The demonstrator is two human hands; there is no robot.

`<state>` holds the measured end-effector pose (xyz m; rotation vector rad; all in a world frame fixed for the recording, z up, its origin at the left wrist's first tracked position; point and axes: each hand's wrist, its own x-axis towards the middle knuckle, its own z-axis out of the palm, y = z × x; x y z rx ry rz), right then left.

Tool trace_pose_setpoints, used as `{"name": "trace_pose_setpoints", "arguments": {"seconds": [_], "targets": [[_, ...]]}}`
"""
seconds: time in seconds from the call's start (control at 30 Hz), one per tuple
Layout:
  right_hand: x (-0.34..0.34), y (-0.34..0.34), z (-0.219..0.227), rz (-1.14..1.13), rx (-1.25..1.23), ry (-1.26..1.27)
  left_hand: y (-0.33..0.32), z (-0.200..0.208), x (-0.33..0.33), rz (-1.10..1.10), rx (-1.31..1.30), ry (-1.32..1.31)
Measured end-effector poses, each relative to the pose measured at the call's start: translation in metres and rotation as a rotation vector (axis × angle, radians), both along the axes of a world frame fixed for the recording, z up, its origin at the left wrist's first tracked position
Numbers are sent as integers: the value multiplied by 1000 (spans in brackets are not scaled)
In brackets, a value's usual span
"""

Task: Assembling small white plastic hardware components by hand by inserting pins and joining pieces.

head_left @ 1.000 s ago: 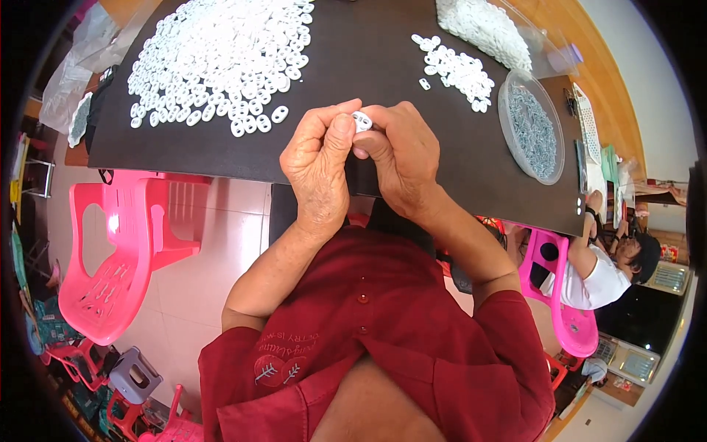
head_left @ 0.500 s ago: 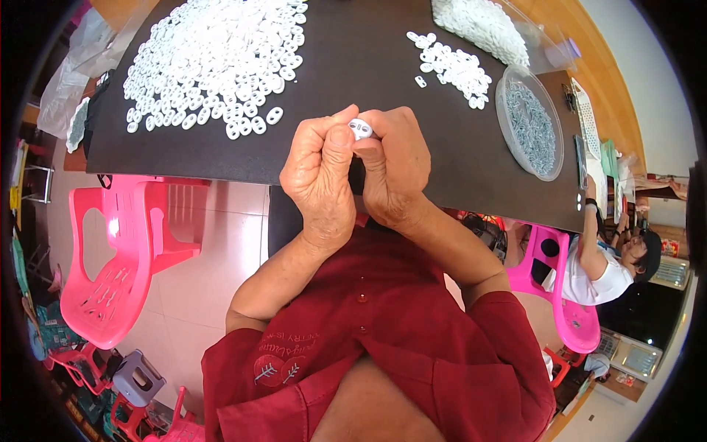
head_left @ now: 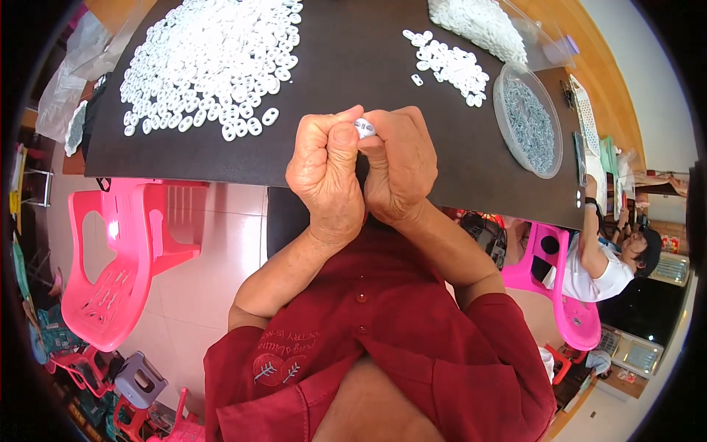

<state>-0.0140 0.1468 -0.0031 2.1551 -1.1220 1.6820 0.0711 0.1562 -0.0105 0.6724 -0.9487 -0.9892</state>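
Note:
Above the front edge of the dark table, both hands meet around one small white oval plastic piece [head_left: 364,128] with slots in its face. My left hand [head_left: 324,169] is closed, its thumb and forefinger pinching the piece's left side. On the other side, my right hand [head_left: 400,166] grips it between thumb and curled fingers. Fingers cover much of the piece; whether anything smaller is held with it, I cannot tell. A large heap of similar white two-holed oval pieces [head_left: 213,70] spreads over the table at the left. Smaller white pieces [head_left: 453,70] lie to the right.
A round clear tray of small metal screws [head_left: 532,125] stands at the table's right, below a mound of white pieces [head_left: 479,28]. A pink chair [head_left: 121,258] is at the left, a magenta chair [head_left: 563,295] at the right. Beyond it sits another person [head_left: 600,269].
Both hands have shifted slightly to the right with the white piece, which is turned a little. The table and heaps sit marginally differently in view. The grip looks unchanged.

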Motion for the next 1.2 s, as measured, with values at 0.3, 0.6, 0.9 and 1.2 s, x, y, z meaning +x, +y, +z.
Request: {"name": "trace_pose_setpoints", "arguments": {"seconds": [0.3, 0.6, 0.9, 1.2], "targets": [[-3, 2, 4, -25, -23, -26, 4, 6, -8, 51, 43, -102], [-73, 7, 23, -99, 436, -215, -22, 18, -10, -355, 279, -175], [-191, -92, 103, -449, 91, -70, -89, -1, -65, -28, -467, -1215], [-242, -151, 118, -814, 378, 276, -119, -6, -82, -133, -427, -1338]]}}
